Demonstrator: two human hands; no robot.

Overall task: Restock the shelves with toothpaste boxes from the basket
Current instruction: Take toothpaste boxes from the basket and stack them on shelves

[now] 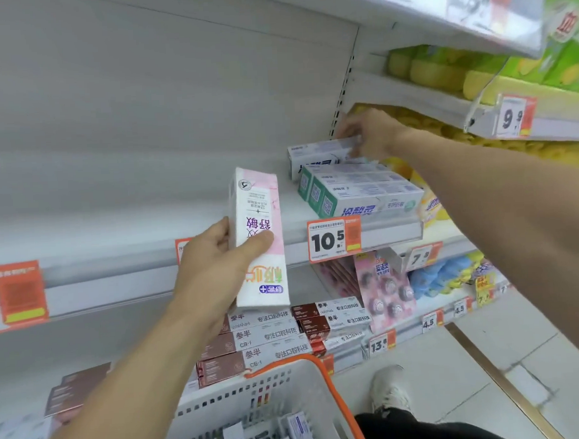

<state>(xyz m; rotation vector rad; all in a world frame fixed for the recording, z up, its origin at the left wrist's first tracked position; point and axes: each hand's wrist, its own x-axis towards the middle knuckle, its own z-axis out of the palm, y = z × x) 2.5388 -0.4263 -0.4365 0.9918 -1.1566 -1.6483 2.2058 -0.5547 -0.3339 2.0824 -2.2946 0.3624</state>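
My left hand (217,265) grips a pink and white toothpaste box (260,234) upright in front of the white shelf (132,223). My right hand (367,133) reaches to the back right of that shelf and holds the end of a white and green toothpaste box (318,151) lying on top of others. In front of it, a row of the same white and green boxes (356,193) stands at the shelf's front edge above the 10.5 price tag (333,239). The white basket (256,396) with an orange rim sits below, holding several boxes.
Brown and white toothpaste boxes (273,336) are stacked on the lower shelf. Pink packs (380,288) hang to their right. Yellow and green goods (474,75) fill the bay on the right. My shoe (388,391) stands on the tiled floor.
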